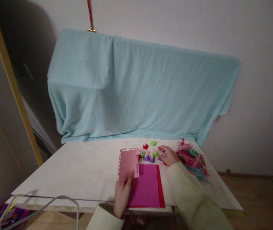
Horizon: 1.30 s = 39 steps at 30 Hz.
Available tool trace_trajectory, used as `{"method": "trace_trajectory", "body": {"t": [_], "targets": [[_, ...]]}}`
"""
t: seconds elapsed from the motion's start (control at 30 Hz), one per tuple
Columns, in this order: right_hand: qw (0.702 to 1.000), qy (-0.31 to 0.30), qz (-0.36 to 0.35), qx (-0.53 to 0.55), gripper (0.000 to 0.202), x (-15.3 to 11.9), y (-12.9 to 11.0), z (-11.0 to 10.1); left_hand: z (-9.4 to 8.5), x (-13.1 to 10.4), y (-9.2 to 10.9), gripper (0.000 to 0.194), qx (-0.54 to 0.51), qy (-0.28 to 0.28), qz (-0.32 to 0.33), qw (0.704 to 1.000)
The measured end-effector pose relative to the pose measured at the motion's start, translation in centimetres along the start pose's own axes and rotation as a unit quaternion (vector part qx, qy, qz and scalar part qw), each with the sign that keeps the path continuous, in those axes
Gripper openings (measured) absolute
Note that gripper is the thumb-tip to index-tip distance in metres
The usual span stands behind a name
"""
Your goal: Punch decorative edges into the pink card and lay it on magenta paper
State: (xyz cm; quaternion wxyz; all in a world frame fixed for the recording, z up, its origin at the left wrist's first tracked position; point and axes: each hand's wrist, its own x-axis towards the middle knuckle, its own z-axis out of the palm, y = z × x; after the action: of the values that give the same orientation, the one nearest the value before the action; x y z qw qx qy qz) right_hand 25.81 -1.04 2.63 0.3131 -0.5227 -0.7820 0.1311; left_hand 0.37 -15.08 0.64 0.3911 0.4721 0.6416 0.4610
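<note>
White table (pixel 79 166), right hand (pixel 170 155) outstretched

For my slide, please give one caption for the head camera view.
Left hand holds punched pink card; right hand reaches among small coloured punches beside paper strips.

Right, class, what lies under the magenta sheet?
Red paper peeks out along the right side of the magenta sheet; whatever else the sheet covers cannot be seen.
</note>
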Motion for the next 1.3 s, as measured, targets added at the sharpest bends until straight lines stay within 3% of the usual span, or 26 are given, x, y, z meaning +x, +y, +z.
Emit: {"method": "trace_trajectory", "body": {"t": [0.37,0.73,0.97,1.07,1.17,1.3], "targets": [[0.993,-0.031,-0.07,-0.087,0.027,0.8,1.6,3.7,0.2,-0.2,0.8,0.052,-0.047,0.029,0.023,0.998],[0.998,0.008,-0.058,-0.035,0.018,0.5,1.5,2.9,0.2,-0.1,1.1,0.05,-0.079,0.049,0.022,0.995],[0.994,0.059,0.057,0.077,0.025,0.4,0.8,1.2,0.3,0.0,1.0,0.048,-0.08,0.06,0.03,0.995],[0.975,0.091,0.104,0.172,0.034,0.6,0.6,1.0,0.2,0.0,1.0,0.046,-0.077,0.059,0.029,0.995],[0.932,0.118,0.153,0.306,0.046,0.8,0.1,0.6,0.1,0.0,1.0,0.045,-0.072,0.048,0.021,0.996],[0.875,0.088,0.184,0.44,0.042,0.9,-1.2,-0.5,0.1,0.1,1.0,0.045,-0.07,0.046,0.02,0.996]]}}
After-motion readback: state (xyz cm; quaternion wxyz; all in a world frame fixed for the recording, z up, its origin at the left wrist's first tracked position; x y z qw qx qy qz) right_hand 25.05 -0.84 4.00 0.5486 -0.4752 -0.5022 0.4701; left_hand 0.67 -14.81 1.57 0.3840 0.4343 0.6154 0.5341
